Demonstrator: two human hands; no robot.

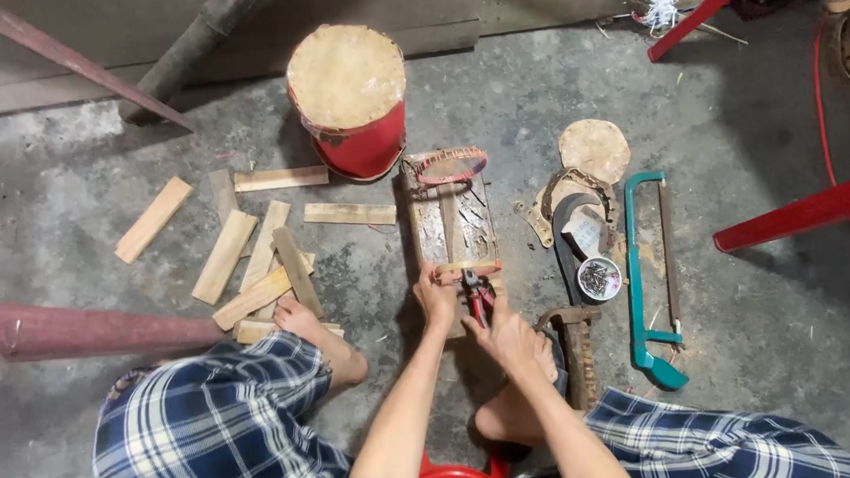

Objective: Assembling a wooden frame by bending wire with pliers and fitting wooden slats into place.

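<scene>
My right hand [508,338] grips red-handled pliers [477,297], whose jaws bite at the near end of a worn wooden board [451,219] lying on the concrete floor. Fingers of my left hand [435,296] pinch a thin wooden strip [466,267] laid across that board's near end. A red wire ring [451,164] rests on the board's far end. I am sitting on a low red stool [457,477] with my bare feet on either side of the board.
A red drum [347,99] with a pale skin top stands beyond the board. Several wooden slats [254,261] lie scattered at left. At right are a teal hacksaw [650,277], a small tin of nails [598,278], a round wooden disc [594,149] and a hammer [577,347].
</scene>
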